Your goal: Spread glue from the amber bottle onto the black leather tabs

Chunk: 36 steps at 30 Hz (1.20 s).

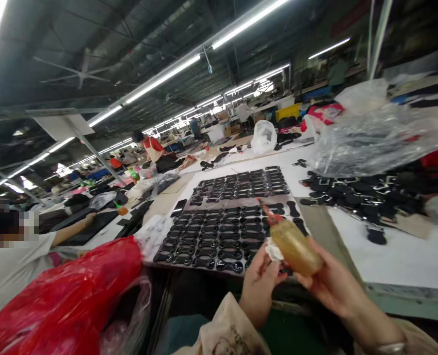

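My right hand (328, 278) is wrapped round the lower end of a yellowish squeeze bottle (296, 248) with a red nozzle, tilted up to the left. Against the bottle's side, my left hand (261, 283) pinches a crumpled white wad (274, 249). Beyond both hands, rows of glossy black strap-like pieces (230, 266) with rounded ends lie on a board on the table. The nozzle tip is over the right part of these rows; whether it touches a piece cannot be made out.
To the right lies a pile of black pieces with metal buckles (376, 234), below clear plastic bags (374, 143). A red plastic bag (71, 291) fills the lower left. At the left, a person's arm (73, 229) reaches over dark sheets. A phone-like black item (178, 208) lies beside the rows.
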Each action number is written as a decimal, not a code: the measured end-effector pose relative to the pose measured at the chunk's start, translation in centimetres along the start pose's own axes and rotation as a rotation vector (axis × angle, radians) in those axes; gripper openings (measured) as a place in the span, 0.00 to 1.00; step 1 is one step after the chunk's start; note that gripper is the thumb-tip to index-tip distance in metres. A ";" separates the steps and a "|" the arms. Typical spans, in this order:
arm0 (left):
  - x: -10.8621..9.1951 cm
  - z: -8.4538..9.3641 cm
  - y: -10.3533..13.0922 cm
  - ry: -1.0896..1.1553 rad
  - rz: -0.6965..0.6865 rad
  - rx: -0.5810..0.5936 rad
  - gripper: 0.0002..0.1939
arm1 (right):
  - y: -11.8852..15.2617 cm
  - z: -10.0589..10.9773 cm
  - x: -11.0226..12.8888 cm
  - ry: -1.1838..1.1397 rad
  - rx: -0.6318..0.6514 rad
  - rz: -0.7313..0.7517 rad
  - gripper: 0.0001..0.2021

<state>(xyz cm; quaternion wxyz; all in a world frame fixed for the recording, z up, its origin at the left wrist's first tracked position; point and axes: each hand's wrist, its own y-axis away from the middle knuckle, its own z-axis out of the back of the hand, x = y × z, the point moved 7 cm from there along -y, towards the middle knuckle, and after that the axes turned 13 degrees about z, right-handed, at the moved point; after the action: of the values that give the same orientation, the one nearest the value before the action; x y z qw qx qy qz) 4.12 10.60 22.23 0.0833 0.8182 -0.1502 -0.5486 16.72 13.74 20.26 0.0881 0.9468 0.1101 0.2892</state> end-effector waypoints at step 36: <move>-6.5 2.3 6.5 -1.056 -1.021 -0.219 0.15 | -0.4 -5.1 -6.4 0.142 0.103 0.196 0.17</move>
<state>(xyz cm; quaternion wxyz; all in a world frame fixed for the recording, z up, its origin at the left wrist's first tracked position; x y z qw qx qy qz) -1.30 6.74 28.95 -0.1844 0.4005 0.2844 -0.8513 8.59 13.02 20.93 0.0025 0.9335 0.0377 0.3566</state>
